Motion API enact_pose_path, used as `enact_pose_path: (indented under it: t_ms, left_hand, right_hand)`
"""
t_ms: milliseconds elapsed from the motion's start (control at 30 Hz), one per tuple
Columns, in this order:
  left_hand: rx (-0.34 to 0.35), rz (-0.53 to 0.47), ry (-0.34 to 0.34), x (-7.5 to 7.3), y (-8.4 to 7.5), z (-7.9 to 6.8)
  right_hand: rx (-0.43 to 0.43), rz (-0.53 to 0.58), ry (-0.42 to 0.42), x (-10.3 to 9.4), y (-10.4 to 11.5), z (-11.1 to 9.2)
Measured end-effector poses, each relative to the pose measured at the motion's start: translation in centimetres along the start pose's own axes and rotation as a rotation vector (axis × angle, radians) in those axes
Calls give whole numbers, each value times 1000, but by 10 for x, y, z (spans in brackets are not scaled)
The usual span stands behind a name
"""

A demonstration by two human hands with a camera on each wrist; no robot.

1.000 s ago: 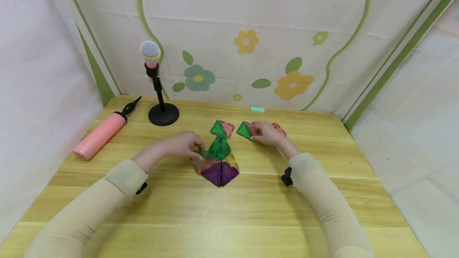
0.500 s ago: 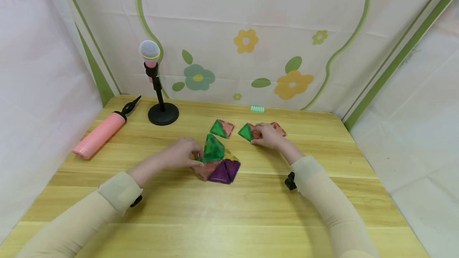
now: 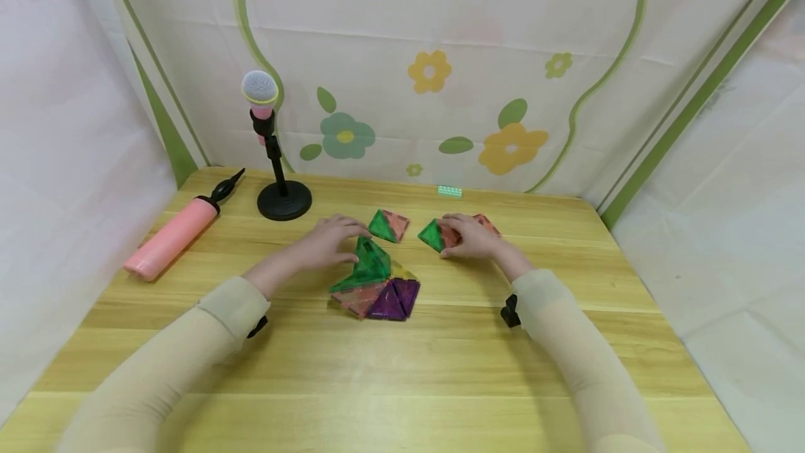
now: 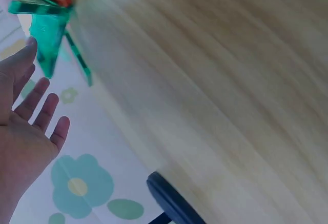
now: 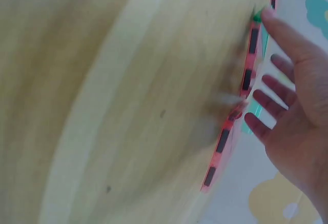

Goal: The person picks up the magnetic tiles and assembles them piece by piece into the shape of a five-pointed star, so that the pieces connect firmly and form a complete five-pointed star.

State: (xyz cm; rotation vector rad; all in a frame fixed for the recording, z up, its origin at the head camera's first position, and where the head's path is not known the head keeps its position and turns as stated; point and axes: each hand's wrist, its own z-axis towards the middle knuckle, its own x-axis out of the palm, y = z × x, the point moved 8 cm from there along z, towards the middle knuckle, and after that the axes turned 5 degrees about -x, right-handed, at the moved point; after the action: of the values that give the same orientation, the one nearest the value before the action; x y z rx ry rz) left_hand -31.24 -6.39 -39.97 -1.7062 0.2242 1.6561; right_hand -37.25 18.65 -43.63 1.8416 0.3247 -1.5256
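Note:
In the head view, joined translucent magnetic tiles stand on the table: upright green tiles (image 3: 373,261), a red tile (image 3: 360,299), purple tiles (image 3: 393,299) and a yellow one (image 3: 401,272). My left hand (image 3: 327,242) is beside the upright green tiles, its fingers extended and spread. The left wrist view has its thumb by a green tile (image 4: 47,42); contact is unclear. My right hand (image 3: 473,236) rests over a red tile (image 3: 448,236) joined to a green tile (image 3: 430,235). In the right wrist view its fingers (image 5: 279,108) are loose, with the thumb at the tile edge.
A green-and-red tile pair (image 3: 389,226) lies behind the joined tiles. Another red tile (image 3: 488,224) is beyond my right hand. A toy microphone (image 3: 260,89) on a black stand, a pink hand pump (image 3: 176,236) and a mint brick (image 3: 449,191) are on the table (image 3: 402,390).
The joined tiles have turned and shifted slightly. My left hand has let go of their left side and moved up toward the green top. The right-hand tiles have slid slightly nearer.

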Motion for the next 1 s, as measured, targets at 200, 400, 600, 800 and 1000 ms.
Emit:
enact_pose_path:
  t_ms: [200, 400, 600, 800, 1000]
  left_hand:
    - [15, 9, 65, 13, 4, 10]
    - [5, -12, 25, 11, 5, 8]
    - [-23, -9, -6, 11, 7, -2]
    - [-57, 26, -22, 11, 2, -12]
    - [-66, 43, -39, 13, -3, -21]
  right_hand:
    - [-76, 6, 79, 6, -3, 7]
    - [-69, -30, 107, 9, -6, 10]
    - [-12, -38, 74, 9, -10, 11]
    - [30, -43, 45, 7, -8, 10]
    - [23, -40, 55, 7, -6, 9]
